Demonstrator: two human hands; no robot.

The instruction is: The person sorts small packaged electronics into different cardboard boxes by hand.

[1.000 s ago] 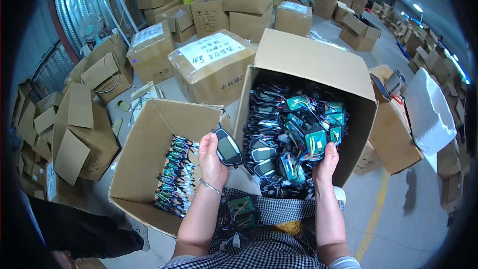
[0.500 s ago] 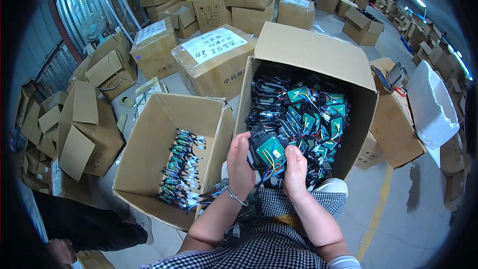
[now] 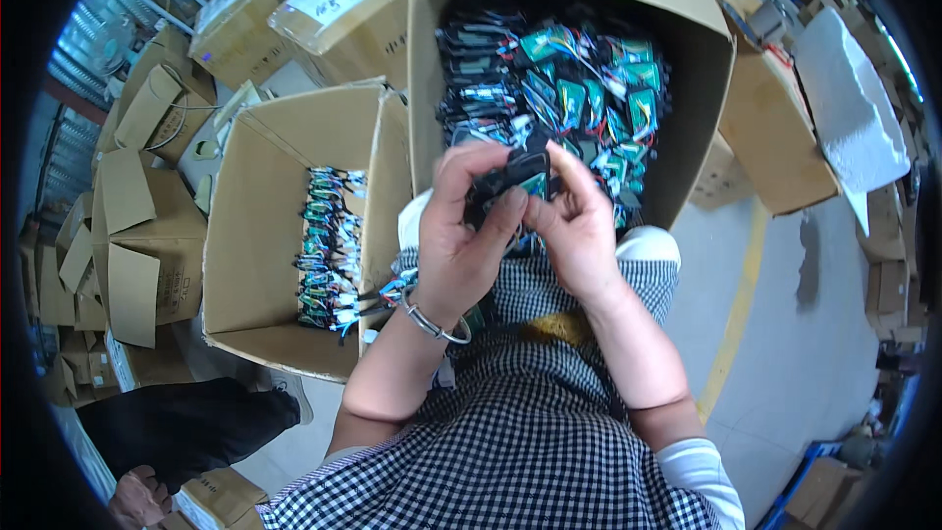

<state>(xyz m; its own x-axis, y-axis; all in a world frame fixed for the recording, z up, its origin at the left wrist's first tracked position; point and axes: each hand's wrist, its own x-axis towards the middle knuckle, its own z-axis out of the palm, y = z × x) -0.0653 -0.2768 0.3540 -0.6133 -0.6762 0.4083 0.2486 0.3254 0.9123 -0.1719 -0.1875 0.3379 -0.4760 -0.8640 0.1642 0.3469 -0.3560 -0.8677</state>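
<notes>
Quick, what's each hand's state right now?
Left hand: closed, holding a dark plastic unit with a green circuit board.
Right hand: closed on the same unit.

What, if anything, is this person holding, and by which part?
A small black plastic unit with a green circuit board: the left grip holds its left side, the right grip its right edge; exact contacts are hidden.

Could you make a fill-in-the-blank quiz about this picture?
The arm wearing the bracelet is the person's ____ one.
The stripe painted on the floor is ____.
The left hand and right hand hold a gadget with a ____ circuit board.
The foam block at the picture's right is ____.

Missing words: left; yellow; green; white
</notes>
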